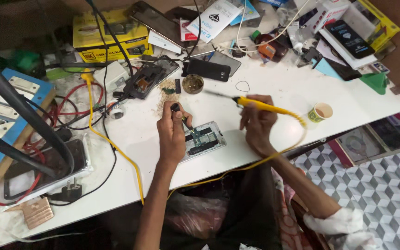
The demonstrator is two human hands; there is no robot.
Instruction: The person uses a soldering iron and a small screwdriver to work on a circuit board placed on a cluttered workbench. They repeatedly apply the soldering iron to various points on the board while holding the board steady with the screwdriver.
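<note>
An opened phone point(208, 140) with its circuit board bare lies on the white table point(283, 92) in front of me. My left hand point(171, 130) rests at its left edge and grips tweezers point(184, 119), whose tip points down at the board. My right hand point(257, 124) is just right of the phone and holds a yellow-handled soldering iron point(260, 105). The iron's dark tip sticks out to the left, raised above the table and away from the board. Its yellow cord point(116, 147) loops off the table's front edge.
A small round tin point(193, 84) and another opened phone point(145, 79) lie behind the work. A paper cup point(320, 112) stands to the right. Boxes, phones and cables crowd the back of the table. A blue switch board point(6, 111) and a black plug point(71, 190) are at the left.
</note>
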